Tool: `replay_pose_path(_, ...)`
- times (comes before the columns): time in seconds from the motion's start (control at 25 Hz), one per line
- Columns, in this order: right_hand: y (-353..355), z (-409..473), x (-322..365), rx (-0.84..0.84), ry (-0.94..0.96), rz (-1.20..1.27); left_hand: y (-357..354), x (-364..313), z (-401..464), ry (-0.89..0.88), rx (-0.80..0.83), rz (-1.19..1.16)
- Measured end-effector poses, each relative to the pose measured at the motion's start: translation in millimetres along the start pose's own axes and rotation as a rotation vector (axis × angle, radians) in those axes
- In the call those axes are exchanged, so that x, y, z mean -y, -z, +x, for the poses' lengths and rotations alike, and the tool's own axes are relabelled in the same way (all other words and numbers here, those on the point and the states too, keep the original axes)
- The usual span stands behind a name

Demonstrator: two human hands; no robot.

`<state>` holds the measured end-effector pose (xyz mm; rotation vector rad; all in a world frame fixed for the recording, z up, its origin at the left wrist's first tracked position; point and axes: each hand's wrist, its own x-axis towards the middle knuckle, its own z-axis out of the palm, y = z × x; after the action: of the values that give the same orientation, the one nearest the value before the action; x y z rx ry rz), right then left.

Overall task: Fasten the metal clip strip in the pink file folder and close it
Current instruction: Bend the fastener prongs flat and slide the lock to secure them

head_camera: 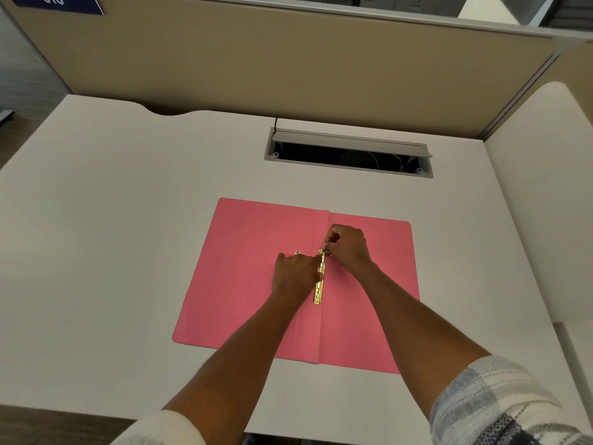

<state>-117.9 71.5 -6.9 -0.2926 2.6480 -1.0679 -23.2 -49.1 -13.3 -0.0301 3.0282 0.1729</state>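
Observation:
The pink file folder lies open and flat on the white desk. A gold metal clip strip runs along its centre fold. My left hand rests on the left flap, with its fingers pressing against the strip's upper part; a small gold piece shows just above its fingertips. My right hand is on the right of the fold and pinches the strip's top end between its fingertips. The strip's lower end is bare.
A grey cable hatch stands open in the white desk behind the folder. A beige partition wall closes the back, and another desk panel stands at the right. The desk's front edge is near my elbows.

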Motion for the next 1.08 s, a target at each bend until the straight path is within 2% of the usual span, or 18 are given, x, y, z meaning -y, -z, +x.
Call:
replay_pose_path(0.4, -3, 5, 2, -0.001, -0.077, -0.035, 0, 0, 1, -0.034, 0.024, 0.049)
replay_pose_path(0.76, -3, 12, 6, 0.082, -0.165, 0.029, -2, 3, 0, -0.037, 0.029, 0.018)
replay_pose_path(1.08, -3, -9, 6, 0.061, -0.258, 0.104, 4, 1, -2, -0.018, 0.051, 0.004)
